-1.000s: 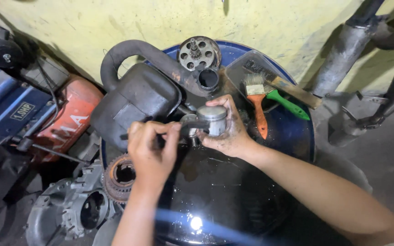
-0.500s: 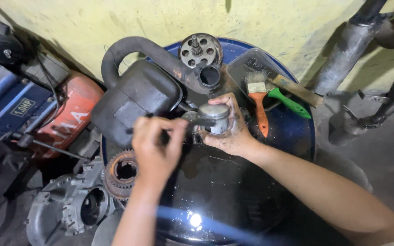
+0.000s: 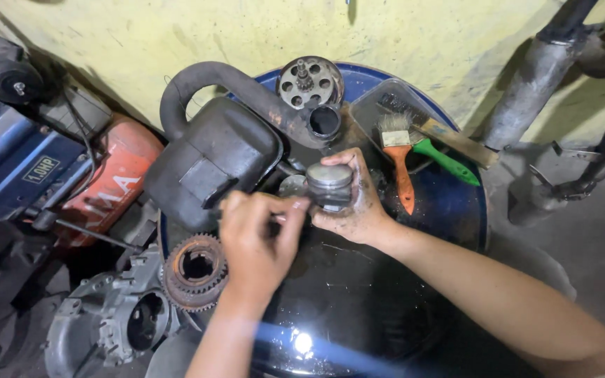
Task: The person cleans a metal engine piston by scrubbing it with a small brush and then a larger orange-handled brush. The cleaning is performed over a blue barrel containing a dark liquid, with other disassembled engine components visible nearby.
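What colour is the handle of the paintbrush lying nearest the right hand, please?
Orange: the paintbrush by the right hand has an orange handle, seen clearly in the head view.

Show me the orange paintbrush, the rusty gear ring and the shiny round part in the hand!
orange paintbrush (image 3: 403, 183), head view, on its handle.
rusty gear ring (image 3: 174, 260), head view, on its toothed rim.
shiny round part (image 3: 329, 176), head view, on its flat top.
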